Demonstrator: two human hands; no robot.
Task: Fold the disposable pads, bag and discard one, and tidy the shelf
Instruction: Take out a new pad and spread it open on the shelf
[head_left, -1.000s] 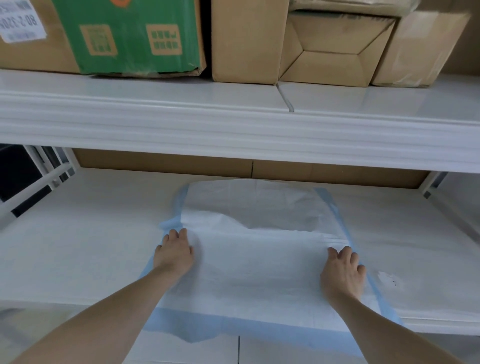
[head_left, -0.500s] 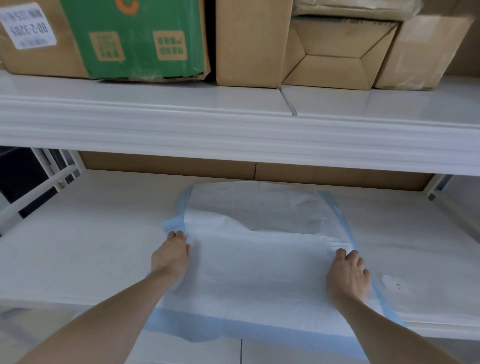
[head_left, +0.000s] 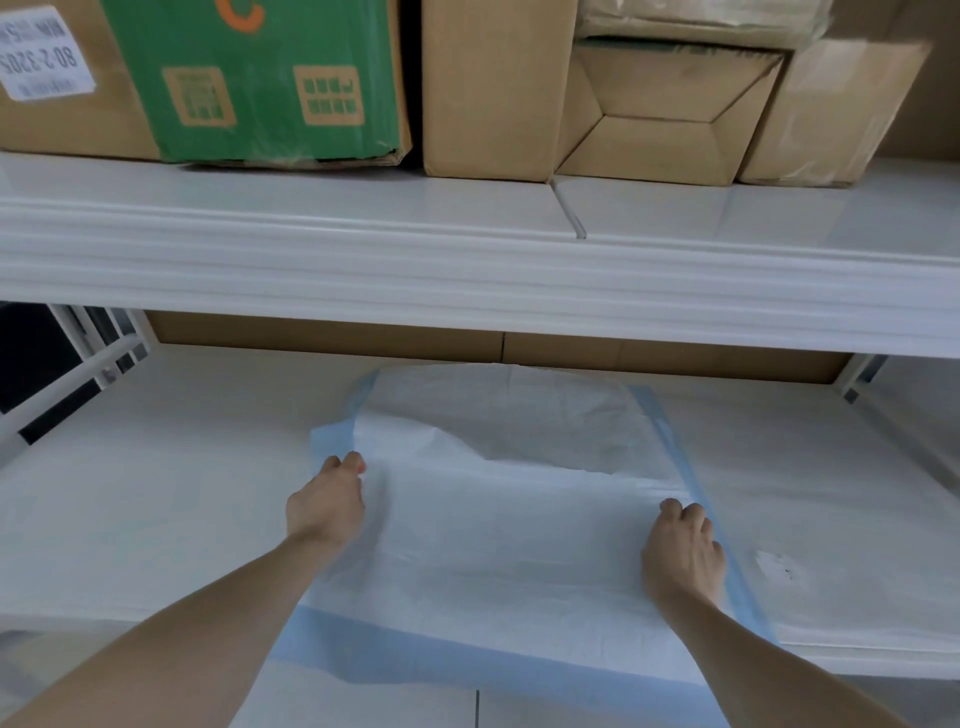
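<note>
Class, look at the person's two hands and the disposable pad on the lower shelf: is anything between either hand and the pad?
Nothing visible is. The left hand is already at the pad's left edge and the right hand at its right edge, both touching it. The boxes sit on the upper shelf, clear of the hands.

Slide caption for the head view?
Both hands, left and right, on a blue-edged disposable pad spread over the lower shelf.

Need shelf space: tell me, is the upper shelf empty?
No, cardboard boxes and a green box stand on the upper shelf.
</note>
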